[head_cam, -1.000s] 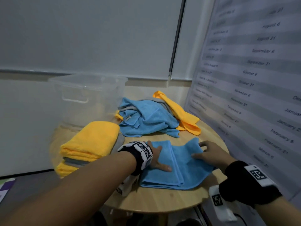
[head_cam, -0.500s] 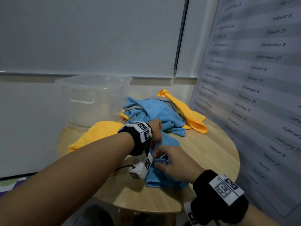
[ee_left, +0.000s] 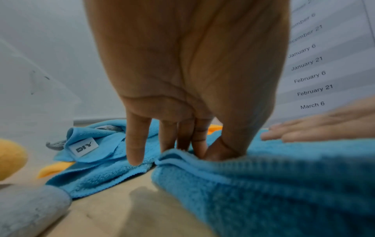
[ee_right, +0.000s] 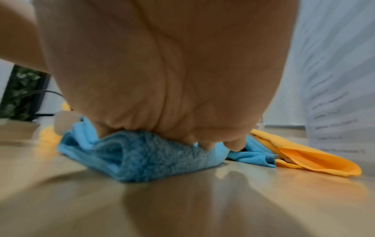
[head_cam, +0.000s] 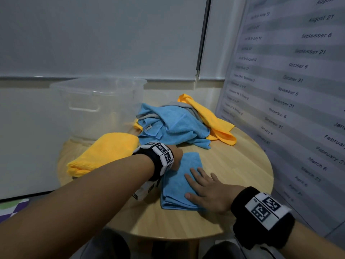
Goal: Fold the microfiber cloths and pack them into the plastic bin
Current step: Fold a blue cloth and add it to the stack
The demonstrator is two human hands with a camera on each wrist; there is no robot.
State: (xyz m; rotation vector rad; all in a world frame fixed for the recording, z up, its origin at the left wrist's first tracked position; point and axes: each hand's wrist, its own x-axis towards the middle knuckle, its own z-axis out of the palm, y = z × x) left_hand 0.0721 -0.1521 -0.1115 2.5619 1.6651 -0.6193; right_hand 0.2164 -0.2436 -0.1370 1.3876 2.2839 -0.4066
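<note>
Nearest on the round, pale wood-grain counter (head_cam: 233,174) lies the folded blue cloth (head_cam: 179,186), a plush, nubby microfiber rectangle with stacked layers showing along its near edge. The right hand (head_cam: 209,189) lies flat on it, fingers (head_cam: 195,173) straight and spread, pressing the pile down and holding nothing. The left hand (head_cam: 176,156) sits at the cloth's far left corner; in the left wrist view its thumb and fingers (ee_left: 199,141) pinch into the thick hemmed edge, while the little finger points straight down, apart from the cloth.

Half a second ago the cloth sat as a narrower bundle under both hands with the right fingers curled at its fold; now it is a squarer packet and the right hand has flattened on top. A second ago it was spread wider, only half folded.

To the left rests a stack of folded yellow cloths (head_cam: 104,152), soft and rounded at the fold. Beyond lies a rumpled heap of unfolded cloths (head_cam: 177,126), blue, grey and orange-yellow, one bearing a small white "DIY" tag. Farthest left stands the clear plastic bin (head_cam: 97,107), translucent, with a moulded handle.
</note>
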